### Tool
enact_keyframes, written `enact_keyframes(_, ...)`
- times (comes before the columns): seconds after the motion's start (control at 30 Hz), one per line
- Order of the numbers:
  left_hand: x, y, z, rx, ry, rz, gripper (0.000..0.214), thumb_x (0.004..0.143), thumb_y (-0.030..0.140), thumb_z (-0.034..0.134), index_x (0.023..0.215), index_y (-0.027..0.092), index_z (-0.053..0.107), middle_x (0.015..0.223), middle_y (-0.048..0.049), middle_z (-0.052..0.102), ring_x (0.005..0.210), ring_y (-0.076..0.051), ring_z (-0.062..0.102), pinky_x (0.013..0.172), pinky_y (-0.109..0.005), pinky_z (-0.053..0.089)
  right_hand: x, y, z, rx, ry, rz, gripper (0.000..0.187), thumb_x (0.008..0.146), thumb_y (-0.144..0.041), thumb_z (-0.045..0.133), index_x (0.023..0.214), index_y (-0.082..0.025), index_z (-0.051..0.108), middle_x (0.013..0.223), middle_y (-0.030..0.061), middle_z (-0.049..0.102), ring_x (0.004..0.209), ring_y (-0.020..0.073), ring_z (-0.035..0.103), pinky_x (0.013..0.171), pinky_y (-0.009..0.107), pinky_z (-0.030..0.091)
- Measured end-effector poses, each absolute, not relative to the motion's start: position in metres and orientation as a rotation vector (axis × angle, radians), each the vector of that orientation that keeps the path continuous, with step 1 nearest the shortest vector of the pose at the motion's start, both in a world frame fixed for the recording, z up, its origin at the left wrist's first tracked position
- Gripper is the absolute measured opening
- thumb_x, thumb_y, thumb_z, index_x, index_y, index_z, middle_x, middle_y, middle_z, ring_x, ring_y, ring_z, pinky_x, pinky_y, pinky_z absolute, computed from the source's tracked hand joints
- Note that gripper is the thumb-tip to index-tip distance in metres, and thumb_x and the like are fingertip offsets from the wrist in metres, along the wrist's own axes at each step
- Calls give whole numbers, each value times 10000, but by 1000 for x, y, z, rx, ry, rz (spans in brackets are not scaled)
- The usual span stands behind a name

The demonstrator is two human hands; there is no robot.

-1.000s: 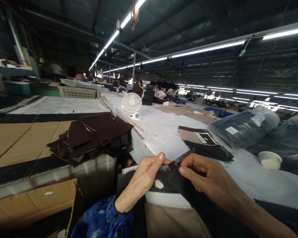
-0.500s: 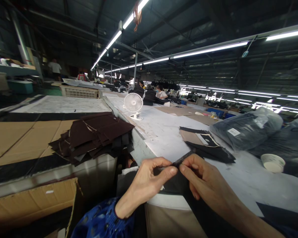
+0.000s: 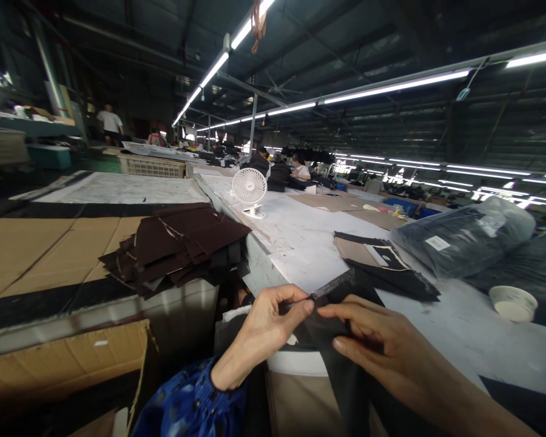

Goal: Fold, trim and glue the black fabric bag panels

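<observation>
My left hand [image 3: 266, 325] pinches the near corner of a black fabric piece [image 3: 334, 288] between thumb and fingers, at the front edge of the white table [image 3: 300, 243]. My right hand [image 3: 368, 349] rests its extended fingers over the same black fabric, pressing on it just right of the left hand. A blue patterned sleeve [image 3: 186, 403] covers my left forearm. More dark cloth hangs below my hands toward my lap.
A pile of dark brown cut pieces [image 3: 177, 246] lies on cardboard to the left. Black and tan pieces [image 3: 382, 264] sit behind my hands. A small white fan [image 3: 250, 189], a white bowl [image 3: 513, 301] and bagged bundles [image 3: 464, 237] stand on the table. Other people work farther back.
My right hand has gone from pinching the fabric edge next to the left hand to lying with fingers stretched over the fabric. The black piece now stands out wider behind my hands.
</observation>
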State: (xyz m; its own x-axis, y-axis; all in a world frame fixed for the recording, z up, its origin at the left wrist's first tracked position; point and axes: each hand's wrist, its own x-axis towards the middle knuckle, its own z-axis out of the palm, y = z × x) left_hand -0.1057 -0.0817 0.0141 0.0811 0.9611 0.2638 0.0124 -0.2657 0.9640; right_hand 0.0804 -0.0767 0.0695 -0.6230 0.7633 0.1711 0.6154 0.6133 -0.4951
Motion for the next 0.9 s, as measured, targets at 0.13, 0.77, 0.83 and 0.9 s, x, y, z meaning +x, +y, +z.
enact_keyframes(0.13, -113, -79, 6, 1387, 982, 1357, 484, 860, 547, 500, 631, 124, 558, 556, 37, 366, 543, -77, 293, 500, -225, 220, 79, -75, 64, -1118, -2417, 747, 304, 828, -241, 534, 1093, -189, 673, 785, 5, 513, 544, 85, 464, 457, 194, 374)
enact_keyframes(0.77, -113, -77, 1, 1379, 1028, 1380, 543, 869, 587, 466, 745, 109, 691, 625, -4, 532, 619, -117, 406, 591, -242, 299, 84, -74, 72, -1030, -2611, 421, 344, 861, -140, 493, 1132, -241, 678, 868, 22, 622, 628, 91, 583, 535, 181, 463)
enact_keyframes(0.83, -112, -78, 1, 1386, 1048, 1385, 548, 862, 599, 467, 747, 110, 687, 628, -5, 523, 621, -120, 396, 578, -243, 286, 84, -73, 73, -991, -2619, 392, 345, 861, -130, 489, 1122, -245, 684, 872, 23, 629, 643, 95, 591, 548, 181, 475)
enact_keyframes(0.9, -110, -80, 2, 1367, 1054, 1403, 553, 844, 615, 482, 723, 114, 682, 627, -7, 521, 620, -122, 393, 557, -240, 272, 84, -73, 74, -967, -2625, 375, 345, 862, -122, 486, 1111, -247, 689, 874, 24, 633, 657, 100, 600, 557, 182, 485)
